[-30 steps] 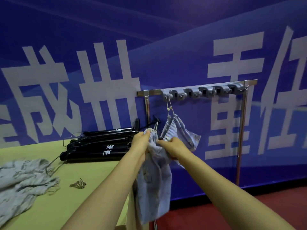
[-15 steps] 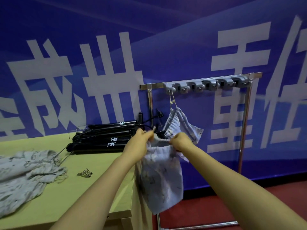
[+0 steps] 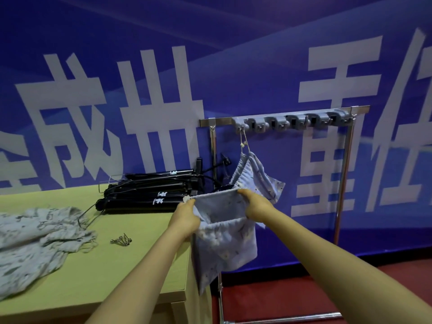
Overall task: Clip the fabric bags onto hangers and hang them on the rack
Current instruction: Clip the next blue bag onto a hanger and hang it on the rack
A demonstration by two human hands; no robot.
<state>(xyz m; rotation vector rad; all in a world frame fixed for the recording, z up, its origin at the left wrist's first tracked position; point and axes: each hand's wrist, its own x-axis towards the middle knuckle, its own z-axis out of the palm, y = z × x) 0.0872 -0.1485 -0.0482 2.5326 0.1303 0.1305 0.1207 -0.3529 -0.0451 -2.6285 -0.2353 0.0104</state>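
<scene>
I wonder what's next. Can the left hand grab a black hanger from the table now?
Probably not yet: the left hand grips the fabric bag by its top edge. But the black hangers lie just beyond it on the table, nothing between, so after letting go it likely could.

The table's far right corner is taken up by stacked black hangers, its left edge by heaped fabric bags. Bare top is left between, save small metal clips. On the rack, the leftmost hook is occupied by a hung bag. Open room is left under the other hooks.
</scene>
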